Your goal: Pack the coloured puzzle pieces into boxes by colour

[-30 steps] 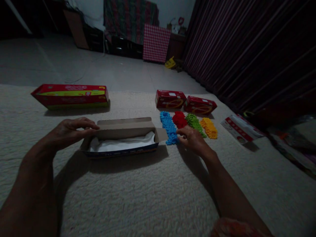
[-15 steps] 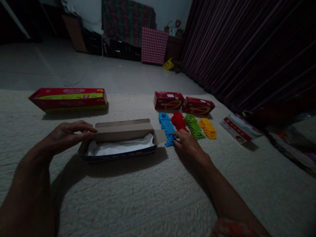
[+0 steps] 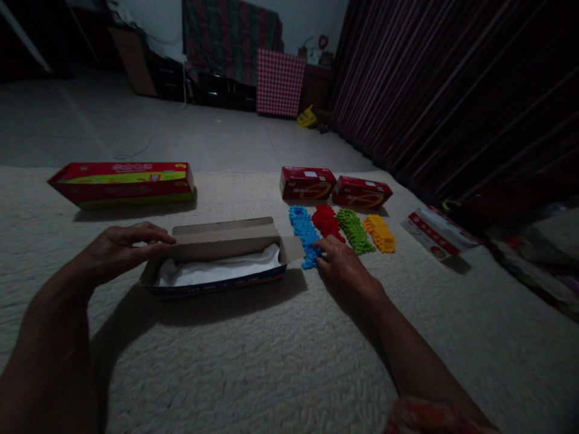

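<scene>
Carefully, through the head view, I have my left hand (image 3: pixel 129 244) pinching the rear left edge of the open dark-blue cardboard box (image 3: pixel 217 287); my right hand's (image 3: pixel 346 265) fingers touch the knobbly blue plastic strip (image 3: pixel 304 228), grip unclear. I judge a sideways sweep could jostle the red plastic bundle (image 3: pixel 325 220) beside it, and the box's jutting right flap (image 3: pixel 294 248) could snag the strip. Small red cartons (image 3: pixel 307 184) stand behind.
</scene>
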Tool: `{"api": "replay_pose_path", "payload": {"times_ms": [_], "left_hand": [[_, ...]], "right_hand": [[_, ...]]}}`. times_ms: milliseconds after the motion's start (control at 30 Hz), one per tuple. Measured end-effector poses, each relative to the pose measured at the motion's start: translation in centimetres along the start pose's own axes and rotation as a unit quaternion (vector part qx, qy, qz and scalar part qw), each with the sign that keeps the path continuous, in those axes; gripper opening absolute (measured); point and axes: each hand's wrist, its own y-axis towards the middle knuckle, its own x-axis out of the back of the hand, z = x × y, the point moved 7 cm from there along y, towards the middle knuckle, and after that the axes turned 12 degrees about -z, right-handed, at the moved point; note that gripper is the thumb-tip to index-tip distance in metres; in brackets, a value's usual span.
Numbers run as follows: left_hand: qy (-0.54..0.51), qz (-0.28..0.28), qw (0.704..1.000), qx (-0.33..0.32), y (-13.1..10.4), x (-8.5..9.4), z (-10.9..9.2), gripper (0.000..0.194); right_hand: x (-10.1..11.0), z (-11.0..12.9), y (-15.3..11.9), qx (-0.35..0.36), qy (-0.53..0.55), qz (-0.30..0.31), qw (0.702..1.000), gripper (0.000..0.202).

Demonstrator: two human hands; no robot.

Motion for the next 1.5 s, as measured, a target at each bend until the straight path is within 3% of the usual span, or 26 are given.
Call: {"api": "replay_pose_path", "payload": {"times_ms": [167,400,567,667,733,800,867,933,1167,1367,1500], "left_hand": [[0.004,-0.003,1.000,-0.009,-0.1,0.0,-0.2,0.020],[0.013,-0.002,1.000,-0.008,-0.2,-0.1,-0.2,0.019],[0.022,0.004,1.000,-0.008,-0.1,0.0,0.3,0.023],[0.030,0.010,0.999,-0.008,0.0,0.0,0.7,0.024],[0.031,0.011,0.999,-0.008,0.1,0.0,0.8,0.025],[0.027,0.007,1.000,-0.010,0.2,0.0,0.7,0.026],[0.022,0.004,1.000,-0.011,0.2,-0.1,0.4,0.027],[0.021,0.005,1.000,-0.009,0.2,-0.1,0.2,0.027],[0.022,0.003,1.000,-0.011,0.0,0.0,-0.1,0.028],[-0.025,0.003,0.999,-0.024,-0.4,0.1,-1.4,0.020],[-0.055,0.002,0.998,-0.035,-0.5,0.2,-1.7,0.015]], "right_hand": [[0.5,0.1,0.2,0.006,0.020,-0.004,1.000,0.021],[0.2,-0.5,0.2,-0.026,0.127,0.042,0.991,0.006],[-0.6,-2.2,-0.6,-0.090,0.274,0.163,0.944,0.016],[-0.7,-2.9,-0.9,-0.086,0.272,0.209,0.935,0.020],[-0.2,-3.3,-0.3,-0.068,0.231,0.158,0.958,0.020],[0.5,-3.3,0.7,-0.044,0.189,0.052,0.980,0.013],[1.0,-2.8,1.4,-0.014,0.142,-0.057,0.988,0.010],[0.9,-2.0,1.7,0.017,0.085,-0.120,0.989,0.014],[-0.4,-0.7,1.8,0.055,-0.063,-0.125,0.989,0.021],[-0.5,-0.7,1.9,0.060,-0.059,-0.114,0.990,0.019],[1.4,-1.4,1.9,0.052,-0.031,-0.165,0.984,0.018]]}}
